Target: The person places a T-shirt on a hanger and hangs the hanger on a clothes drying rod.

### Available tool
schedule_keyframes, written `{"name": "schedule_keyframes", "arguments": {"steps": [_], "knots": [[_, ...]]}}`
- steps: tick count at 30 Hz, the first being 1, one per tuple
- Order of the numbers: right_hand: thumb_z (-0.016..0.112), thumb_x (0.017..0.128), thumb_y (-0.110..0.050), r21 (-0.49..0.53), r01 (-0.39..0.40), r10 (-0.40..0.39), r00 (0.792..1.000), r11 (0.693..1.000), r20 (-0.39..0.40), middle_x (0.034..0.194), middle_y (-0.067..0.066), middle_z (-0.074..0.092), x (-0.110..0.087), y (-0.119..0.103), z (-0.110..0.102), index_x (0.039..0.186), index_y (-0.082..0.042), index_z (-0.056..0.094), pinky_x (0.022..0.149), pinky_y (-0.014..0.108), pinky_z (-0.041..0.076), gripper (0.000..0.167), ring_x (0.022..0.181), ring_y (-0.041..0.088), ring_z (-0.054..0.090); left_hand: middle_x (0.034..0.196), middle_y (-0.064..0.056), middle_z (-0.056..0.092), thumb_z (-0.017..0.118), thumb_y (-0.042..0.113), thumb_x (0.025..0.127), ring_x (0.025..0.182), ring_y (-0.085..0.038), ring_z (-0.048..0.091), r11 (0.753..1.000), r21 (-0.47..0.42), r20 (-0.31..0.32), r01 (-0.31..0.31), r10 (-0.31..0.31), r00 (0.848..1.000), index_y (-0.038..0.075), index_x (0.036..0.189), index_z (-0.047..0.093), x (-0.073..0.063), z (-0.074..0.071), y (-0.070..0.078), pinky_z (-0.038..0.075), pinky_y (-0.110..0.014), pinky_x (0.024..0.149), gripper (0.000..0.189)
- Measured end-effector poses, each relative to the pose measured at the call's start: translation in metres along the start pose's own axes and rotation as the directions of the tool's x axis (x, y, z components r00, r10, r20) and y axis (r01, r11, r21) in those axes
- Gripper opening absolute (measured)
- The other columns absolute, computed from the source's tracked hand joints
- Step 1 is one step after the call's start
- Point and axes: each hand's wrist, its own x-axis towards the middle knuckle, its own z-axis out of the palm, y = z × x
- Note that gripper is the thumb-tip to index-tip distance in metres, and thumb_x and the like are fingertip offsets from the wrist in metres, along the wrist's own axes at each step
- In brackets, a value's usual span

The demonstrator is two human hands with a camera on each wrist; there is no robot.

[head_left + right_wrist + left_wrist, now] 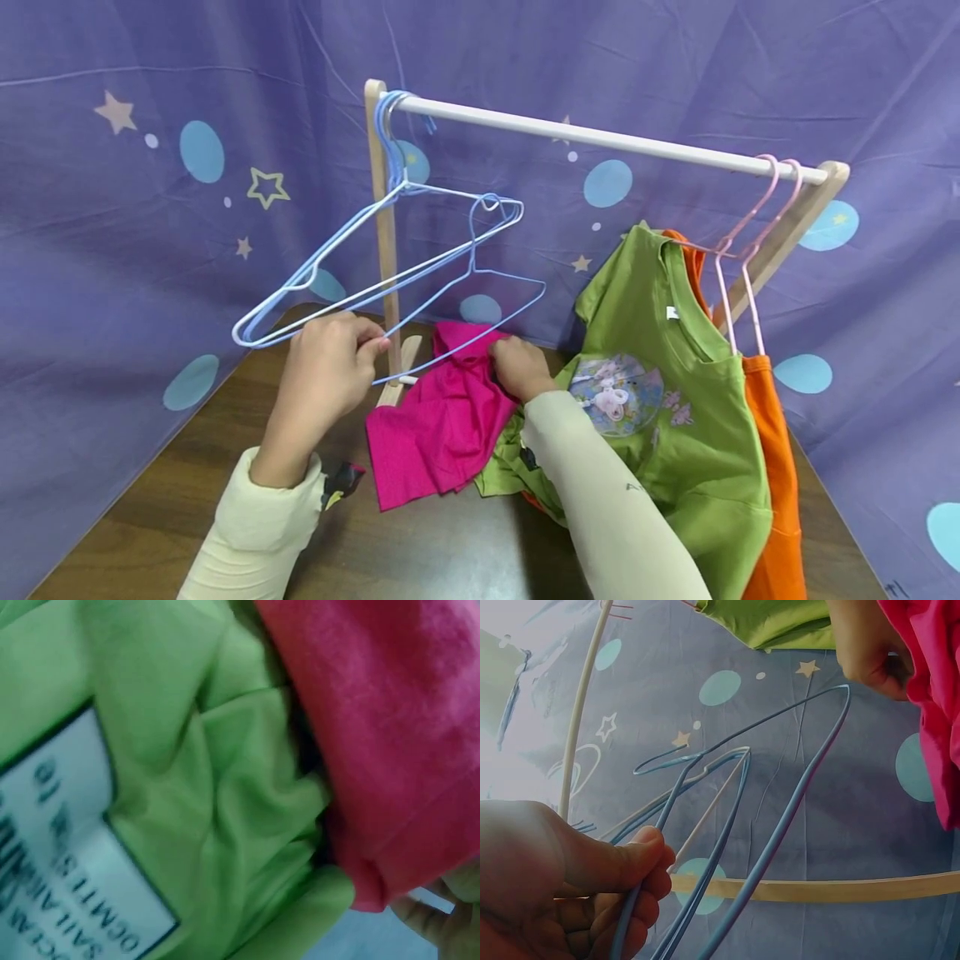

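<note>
My left hand pinches one arm of a loose blue hanger between thumb and fingers, its hook pointing up. In the left wrist view the hanger stretches away from the thumb. A crumpled magenta garment hangs below the hanger, its upper part in the grip of my right hand. The right wrist view has the magenta cloth beside green cloth, with the right fingers at its lower edge.
A wooden rack with a white rail stands on the brown table. Empty blue and white hangers hang at its left end. To the right, a green T-shirt and an orange garment hang on pink hangers.
</note>
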Motion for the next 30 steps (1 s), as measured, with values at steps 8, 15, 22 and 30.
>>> {"name": "schedule_keyframes", "arguments": {"steps": [8,15,22,30], "knots": [[0.053,0.095,-0.016,0.353,-0.126,0.181,0.975,0.927,-0.129,0.085,0.016,0.066,0.001,0.003,-0.004,0.089,-0.006,0.056,0.076,0.051,0.055,0.012,0.086,0.039,0.069,0.076,-0.008,0.07,0.076,0.007,0.088,0.073,-0.033,0.065,1.0,0.0,-0.008,-0.001,0.001,1.0,0.006,0.085,0.08,0.0,-0.001,-0.001,0.047,-0.052,0.067,0.004],[0.043,0.097,-0.003,0.637,-0.123,0.305,0.935,0.761,-0.184,0.098,0.024,0.067,0.003,0.01,-0.018,0.108,0.003,0.058,0.089,0.05,0.051,0.019,0.098,0.04,0.065,0.08,-0.008,0.072,0.075,0.007,0.088,0.077,-0.034,0.067,1.0,-0.02,-0.039,0.011,-0.012,0.999,0.007,0.086,0.08,0.001,0.002,0.0,0.047,-0.052,0.068,0.005],[0.044,0.096,-0.005,0.617,-0.135,0.248,0.963,0.776,-0.102,0.116,0.022,0.07,0.002,0.021,-0.027,0.123,0.001,0.065,0.098,0.047,0.049,0.034,0.113,0.038,0.063,0.078,-0.009,0.071,0.074,0.005,0.087,0.077,-0.037,0.07,0.999,-0.031,-0.09,-0.012,0.009,0.996,0.006,0.083,0.079,0.003,0.01,0.005,0.048,-0.053,0.065,0.006],[0.069,0.085,-0.007,0.267,0.062,-0.037,0.995,0.962,-0.098,0.116,0.022,0.064,0.001,0.02,-0.024,0.128,0.002,0.061,0.099,0.051,0.049,0.045,0.111,0.042,0.061,0.079,-0.01,0.072,0.075,0.005,0.087,0.079,-0.037,0.07,1.0,-0.027,-0.094,-0.009,0.006,0.996,0.004,0.087,0.079,0.003,0.011,0.004,0.049,-0.054,0.066,0.005]]}}
